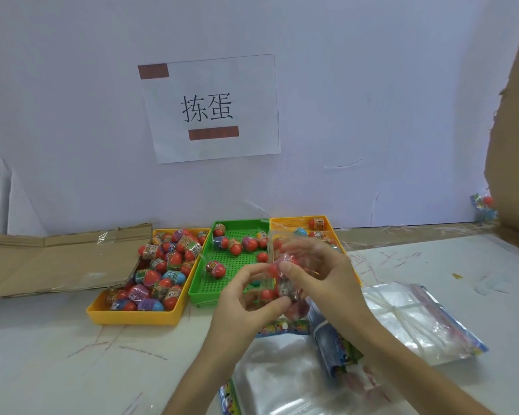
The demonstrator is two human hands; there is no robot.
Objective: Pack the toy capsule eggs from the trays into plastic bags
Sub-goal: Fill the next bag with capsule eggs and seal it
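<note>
Eggs (174, 259) crowded the left yellow tray (132, 318), fewer lay in the green tray (222, 283) and the right yellow tray (294, 219). Above the desk (72, 354), left grip (246, 298) and right grip (321, 274) each pinched a clear bag (282, 287) holding some eggs.

We see small plastic capsule eggs (165, 265) heaped in the yellow rectangular plastic tray (132, 318): nearly every one has a red half, the other half purple, blue, pink or green, under a printed multicoloured band. The green perforated plastic tray (210, 283) carries a regular grid of tiny holes (its few eggs share that red mix). The second tray of yellow-orange plastic (291, 226) holds red-topped eggs. Red shows through the clear plastic bag of eggs (274, 244). The flat transparent plastic bags (402, 313) have blue, cartoon-printed edges. The white paper sign (252, 85) bears black characters and two brown bars. The flattened cardboard sheet (57, 259) is brown; the white tabletop (57, 354) is streaked with faint reddish scratches.
</note>
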